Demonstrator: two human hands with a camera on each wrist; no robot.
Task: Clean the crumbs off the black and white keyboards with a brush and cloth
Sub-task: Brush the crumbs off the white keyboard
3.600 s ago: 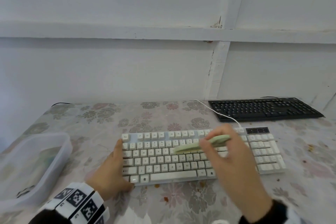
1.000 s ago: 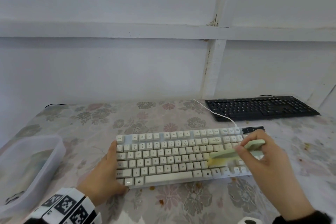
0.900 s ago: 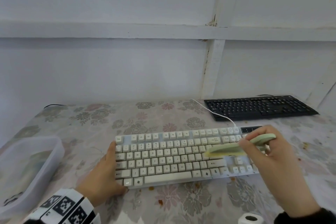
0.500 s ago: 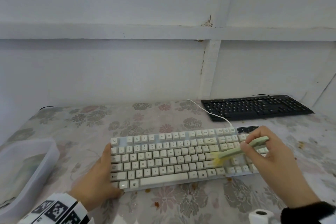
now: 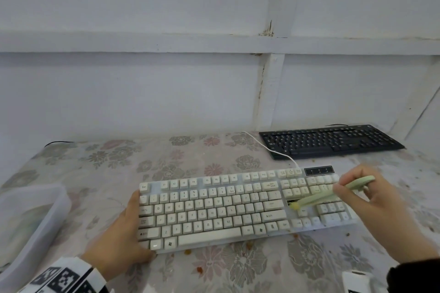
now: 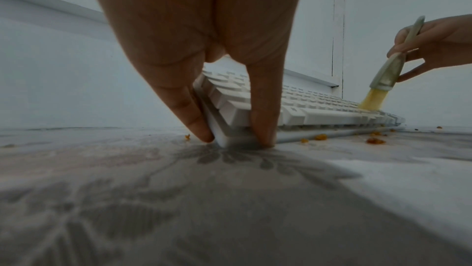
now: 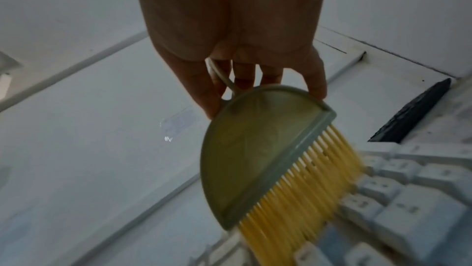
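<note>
Mid-brush on the white plastic keyboard (image 5: 214,211)
Right hand (image 5: 366,204) pinches the green, yellow-bristled brush (image 5: 333,194) on keys beside it; left hand (image 5: 119,240) braces the other end with straight fingers (image 6: 263,109). Next I'd flick the orange crumbs (image 6: 374,140) clear.

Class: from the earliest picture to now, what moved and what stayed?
The right hand, gripping the pale green yellow-bristled brush, has swept it rightward from the middle of the white keyboard to its arrow-key area. The left hand still steadies its left end; the black keyboard is unmoved.
</note>
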